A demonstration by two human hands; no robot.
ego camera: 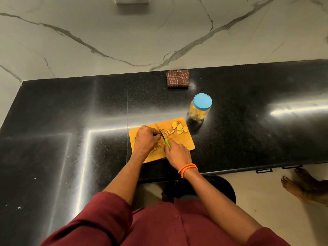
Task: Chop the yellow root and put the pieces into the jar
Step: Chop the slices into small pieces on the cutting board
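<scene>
Right hand (177, 153): gripping the green-handled knife (164, 138), blade angling down over the cutting board (186, 144).
Left hand (146, 138): fingers curling down, seemingly pinching a bit of yellow root at the blade; the piece itself is hidden.
Cut pieces (179, 128): lying on the board's far side, slices and strips, not yet in the jar.
Progress: chopping partway through; transferring remains.
Jar (199, 108): standing just beyond the board, blue lid on, blocking filling.
Folded cloth (177, 79): sitting farther back by the wall.

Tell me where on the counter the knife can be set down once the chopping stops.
Bare counter lies left of the cutting board, and more right of the jar. Crowded: the board's far right corner, where root slices lie close to the jar.
</scene>
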